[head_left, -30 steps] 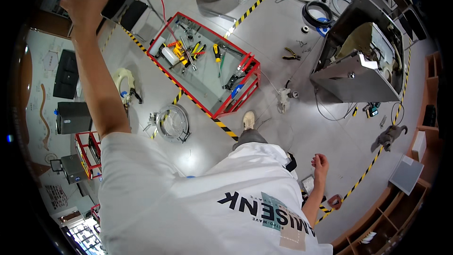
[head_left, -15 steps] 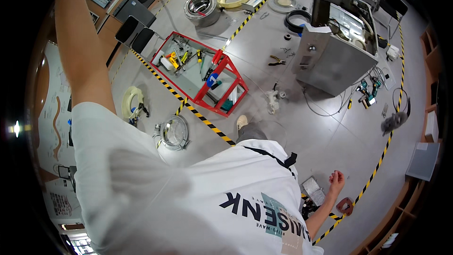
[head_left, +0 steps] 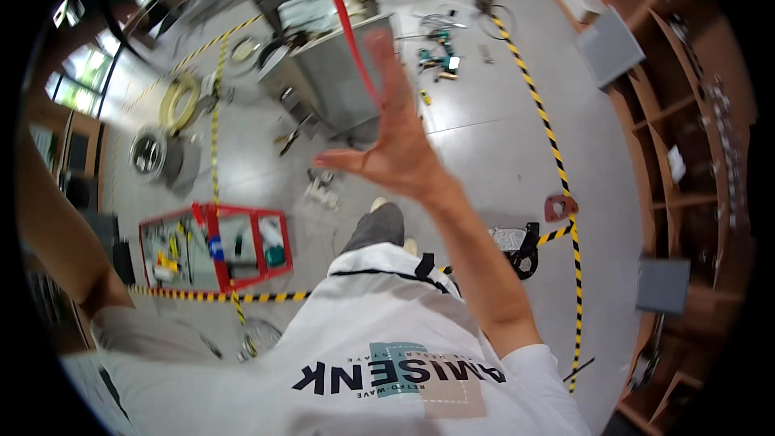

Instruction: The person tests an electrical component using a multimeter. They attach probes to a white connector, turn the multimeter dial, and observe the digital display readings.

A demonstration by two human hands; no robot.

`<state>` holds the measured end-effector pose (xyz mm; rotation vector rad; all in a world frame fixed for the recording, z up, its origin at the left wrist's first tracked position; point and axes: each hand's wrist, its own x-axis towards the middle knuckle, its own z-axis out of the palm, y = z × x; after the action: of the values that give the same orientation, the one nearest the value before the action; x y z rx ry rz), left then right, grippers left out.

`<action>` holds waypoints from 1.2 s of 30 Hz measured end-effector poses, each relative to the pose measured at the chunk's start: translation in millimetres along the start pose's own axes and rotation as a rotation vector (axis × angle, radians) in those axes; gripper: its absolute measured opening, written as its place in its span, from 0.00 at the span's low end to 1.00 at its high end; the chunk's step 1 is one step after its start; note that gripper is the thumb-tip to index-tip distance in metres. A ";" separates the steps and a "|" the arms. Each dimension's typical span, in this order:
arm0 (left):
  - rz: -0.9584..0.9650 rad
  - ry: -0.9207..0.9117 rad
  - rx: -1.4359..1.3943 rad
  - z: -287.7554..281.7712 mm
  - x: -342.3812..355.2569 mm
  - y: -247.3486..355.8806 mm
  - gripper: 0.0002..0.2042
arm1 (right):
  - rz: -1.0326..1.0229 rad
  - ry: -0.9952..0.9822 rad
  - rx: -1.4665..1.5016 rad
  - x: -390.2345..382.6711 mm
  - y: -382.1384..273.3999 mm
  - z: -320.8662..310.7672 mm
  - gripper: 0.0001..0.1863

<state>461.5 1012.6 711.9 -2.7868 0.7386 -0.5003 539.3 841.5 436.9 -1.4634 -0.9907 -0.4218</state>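
My right hand (head_left: 395, 145) is raised in the middle of the view, its thumb and fingers spread apart. A thin red strap or cord (head_left: 343, 20) hangs from the top edge down to the hand's fingers; whether they touch it I cannot tell, because of blur. Beyond the hand stands a grey metal appliance cabinet (head_left: 331, 81) with its top off. A white plastic part (head_left: 323, 194) lies on the floor below the thumb. My left arm (head_left: 60, 234) reaches up along the left edge, and its hand is outside the picture.
A red-framed tool cart (head_left: 255, 244) stands at left. Beyond it are a metal drum (head_left: 149, 153) and a cream ring (head_left: 179, 102). Green power tools (head_left: 440, 56) lie right of the cabinet. A reddish-brown block (head_left: 559, 208) sits on the striped floor tape. Wooden shelves (head_left: 662, 109) line the right.
The view has swung to the right. My right hand has come up from low at the right to the middle, and its curled fingers have spread. The red strap has come into view.
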 end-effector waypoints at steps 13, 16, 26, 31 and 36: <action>0.221 0.072 -0.289 180.3 183.3 -44.1 0.35 | 1.220 0.366 -0.722 -301.6 76.8 -181.4 0.07; 0.271 -0.010 -0.353 223.4 229.8 -63.1 0.32 | 1.295 0.602 -0.786 -335.6 39.0 -189.2 0.02; 0.944 -0.051 -0.383 356.0 362.1 92.9 0.24 | 1.585 0.802 -1.178 -241.5 -9.5 -207.5 0.12; 1.329 -0.154 -0.511 380.1 365.7 221.5 0.22 | 1.529 0.504 -0.932 -154.3 26.4 -238.7 0.31; 1.659 -0.173 -0.527 382.2 376.9 340.8 0.21 | 1.320 0.813 -0.650 -173.7 39.1 -266.2 0.34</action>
<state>763.3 575.0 363.1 -1.4596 2.7803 0.3129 550.6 540.8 327.2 -1.9108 0.8733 -0.2796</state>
